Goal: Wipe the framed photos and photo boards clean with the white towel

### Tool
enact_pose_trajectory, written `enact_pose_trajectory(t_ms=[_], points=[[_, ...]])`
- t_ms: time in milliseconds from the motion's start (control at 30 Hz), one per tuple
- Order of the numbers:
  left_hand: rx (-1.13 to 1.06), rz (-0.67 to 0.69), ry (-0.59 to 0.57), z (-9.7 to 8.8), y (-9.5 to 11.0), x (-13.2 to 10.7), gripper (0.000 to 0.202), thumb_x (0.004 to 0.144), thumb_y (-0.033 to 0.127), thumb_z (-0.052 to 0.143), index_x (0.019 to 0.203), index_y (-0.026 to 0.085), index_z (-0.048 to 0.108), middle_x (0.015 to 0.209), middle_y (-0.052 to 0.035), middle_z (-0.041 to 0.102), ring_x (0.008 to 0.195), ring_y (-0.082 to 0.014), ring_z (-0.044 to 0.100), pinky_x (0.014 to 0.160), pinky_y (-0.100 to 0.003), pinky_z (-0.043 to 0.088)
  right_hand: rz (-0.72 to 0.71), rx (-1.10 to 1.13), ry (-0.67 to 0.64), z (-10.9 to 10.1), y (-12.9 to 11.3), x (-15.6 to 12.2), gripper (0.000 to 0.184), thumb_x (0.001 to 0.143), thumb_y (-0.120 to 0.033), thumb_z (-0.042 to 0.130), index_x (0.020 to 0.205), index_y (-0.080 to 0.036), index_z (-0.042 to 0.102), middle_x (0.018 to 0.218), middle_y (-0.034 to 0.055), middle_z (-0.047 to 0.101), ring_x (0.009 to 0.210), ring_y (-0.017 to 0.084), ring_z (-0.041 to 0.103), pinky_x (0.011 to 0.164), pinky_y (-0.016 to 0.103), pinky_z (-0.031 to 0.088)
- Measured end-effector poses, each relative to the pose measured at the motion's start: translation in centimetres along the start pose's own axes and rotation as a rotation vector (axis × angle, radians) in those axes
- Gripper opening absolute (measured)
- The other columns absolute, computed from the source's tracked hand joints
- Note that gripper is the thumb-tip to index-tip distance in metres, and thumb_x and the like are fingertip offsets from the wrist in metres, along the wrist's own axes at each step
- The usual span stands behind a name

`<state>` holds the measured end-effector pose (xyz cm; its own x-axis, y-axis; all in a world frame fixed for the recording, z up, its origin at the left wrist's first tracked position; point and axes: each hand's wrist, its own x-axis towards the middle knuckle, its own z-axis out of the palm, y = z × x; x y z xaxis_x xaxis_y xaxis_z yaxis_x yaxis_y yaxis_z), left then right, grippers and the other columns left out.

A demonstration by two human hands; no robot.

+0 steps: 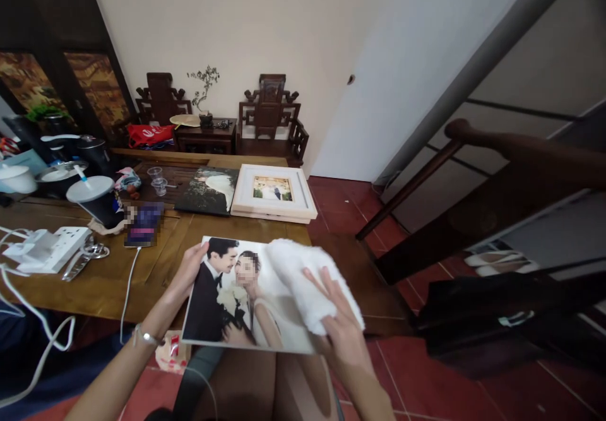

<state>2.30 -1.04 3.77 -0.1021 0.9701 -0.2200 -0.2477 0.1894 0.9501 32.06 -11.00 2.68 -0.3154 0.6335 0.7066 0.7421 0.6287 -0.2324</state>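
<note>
A large frameless wedding photo print point(222, 307) lies tilted over my lap at the bottom centre. My left hand point(187, 269) grips its left edge, thumb on the picture side. A white fluffy cloth point(303, 276) rests on the print's right half. My right hand point(338, 326) lies on the cloth with fingers stretched flat, pressing it against the print.
A wooden table point(108, 282) carries a white-framed photo point(273, 192), a dark print point(208, 190), a phone on a cable point(143, 224), a white power strip point(47, 249), lidded cups point(92, 197) and plastic cups. Carved chairs stand at the far wall. A dark stair rail point(521, 149) runs at the right.
</note>
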Motion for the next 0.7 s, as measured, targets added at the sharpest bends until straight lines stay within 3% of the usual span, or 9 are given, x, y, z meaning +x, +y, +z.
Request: enact_pose_trajectory(t_ms=[167,233,333,500,600,700], points=[[0.162,0.033,0.002,0.2,-0.8,3.2,0.063,0.058,0.063,0.078,0.092,0.011,0.07,0.085,-0.0103,0.076,0.08,-0.0272,0.072,0.073,-0.033,0.053,-0.011,0.007,-0.094,3.0,-0.4,-0.8,0.032,0.064,0.011,0.036,0.061,-0.019,0.048,0.146,0.008,0.05,0.145,0.036,0.024,0.109,0.07,0.032],[0.254,0.069,0.008,0.1,-0.7,3.8,0.067,0.054,0.058,0.082,0.1,0.012,0.068,0.092,-0.0108,0.076,0.085,-0.0274,0.071,0.076,-0.034,0.053,-0.013,0.003,-0.09,3.8,-0.3,-0.8,0.033,0.061,0.011,0.035,0.062,-0.019,0.048,0.147,0.0076,0.049,0.145,0.035,0.023,0.11,0.069,0.031],[0.518,0.143,-0.075,-0.2,-0.1,4.2,0.074,0.046,0.045,0.09,0.108,0.015,0.067,0.103,-0.0111,0.073,0.094,-0.03,0.068,0.083,-0.038,0.053,-0.012,-0.011,-0.058,4.7,-0.2,-0.4,0.032,0.06,0.011,0.036,0.061,-0.02,0.047,0.146,0.0067,0.051,0.146,0.033,0.023,0.111,0.067,0.031],[1.026,0.415,0.03,-0.8,0.1,3.2,0.068,0.062,0.054,0.081,0.115,0.015,0.066,0.107,-0.0126,0.062,0.107,-0.0336,0.06,0.097,-0.048,0.047,0.012,-0.044,-0.078,5.1,-0.3,-0.2,0.031,0.057,0.011,0.038,0.06,-0.019,0.046,0.144,0.0088,0.052,0.146,0.034,0.021,0.111,0.069,0.029],[1.088,0.481,0.027,-1.3,-1.0,1.8,0.069,0.074,0.054,0.072,0.128,0.015,0.058,0.121,-0.0157,0.053,0.118,-0.0335,0.054,0.104,-0.05,0.043,0.015,-0.01,-0.146,4.6,0.1,-0.4,0.031,0.052,0.008,0.04,0.062,-0.02,0.049,0.145,0.0096,0.052,0.146,0.035,0.019,0.111,0.07,0.027],[1.104,0.569,0.054,-1.8,-2.4,0.3,0.074,0.078,0.053,0.07,0.139,0.018,0.048,0.15,-0.0199,0.027,0.134,-0.0381,0.038,0.11,-0.055,0.035,0.108,0.038,-0.245,3.8,1.1,0.5,0.033,0.052,0.005,0.043,0.069,-0.02,0.056,0.143,0.0152,0.053,0.142,0.035,0.033,0.111,0.064,0.032]])
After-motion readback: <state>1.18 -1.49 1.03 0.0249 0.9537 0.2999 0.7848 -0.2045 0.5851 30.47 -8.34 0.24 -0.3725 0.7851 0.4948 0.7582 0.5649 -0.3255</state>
